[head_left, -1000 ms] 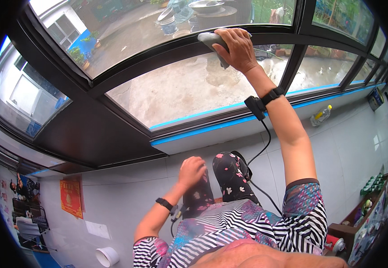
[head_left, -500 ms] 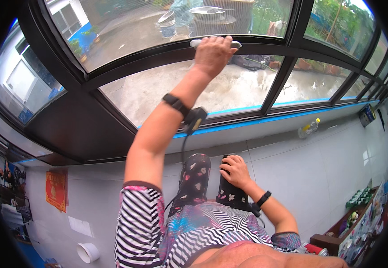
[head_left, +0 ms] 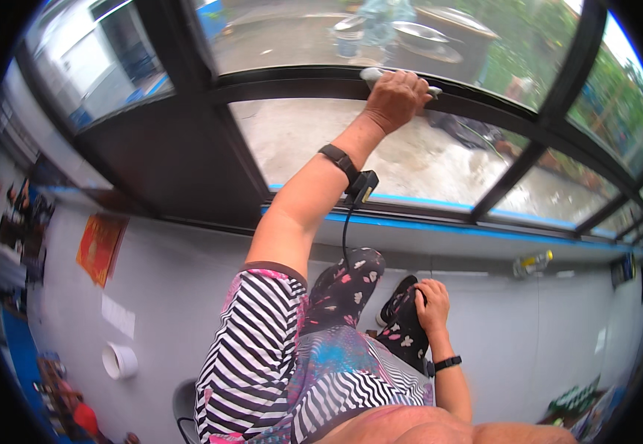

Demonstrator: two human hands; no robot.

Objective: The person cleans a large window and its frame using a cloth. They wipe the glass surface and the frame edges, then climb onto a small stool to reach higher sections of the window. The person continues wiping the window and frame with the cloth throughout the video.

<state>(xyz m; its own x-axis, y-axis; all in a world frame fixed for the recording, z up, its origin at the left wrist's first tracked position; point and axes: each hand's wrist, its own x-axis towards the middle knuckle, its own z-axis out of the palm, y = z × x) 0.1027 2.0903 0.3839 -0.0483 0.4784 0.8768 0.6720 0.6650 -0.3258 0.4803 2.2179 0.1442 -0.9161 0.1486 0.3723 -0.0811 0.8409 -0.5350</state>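
My left hand (head_left: 395, 96) is raised to the dark horizontal window bar (head_left: 284, 85) and is closed over a whitish elongated object (head_left: 372, 73) pressed against it. The object's ends stick out on both sides of the fist. A black band with a small device and cable (head_left: 360, 185) sits on that wrist. My right hand (head_left: 432, 300) rests low on my knee in black patterned trousers (head_left: 403, 333), fingers spread over the cloth, holding nothing. It wears a black wristband. A striped sleeve covers my left upper arm.
Dark window frames (head_left: 188, 170) divide several large panes, with a wet yard outside. A blue strip (head_left: 484, 231) runs along the sill, where a small bottle (head_left: 532, 263) lies. A red poster (head_left: 99, 248) and a white round fitting (head_left: 119, 361) are on the grey wall, left.
A second ago my right arm held the whitish object on the bar and my left hand lay on my knee. Now the left arm is up and the right hand is on the knee.
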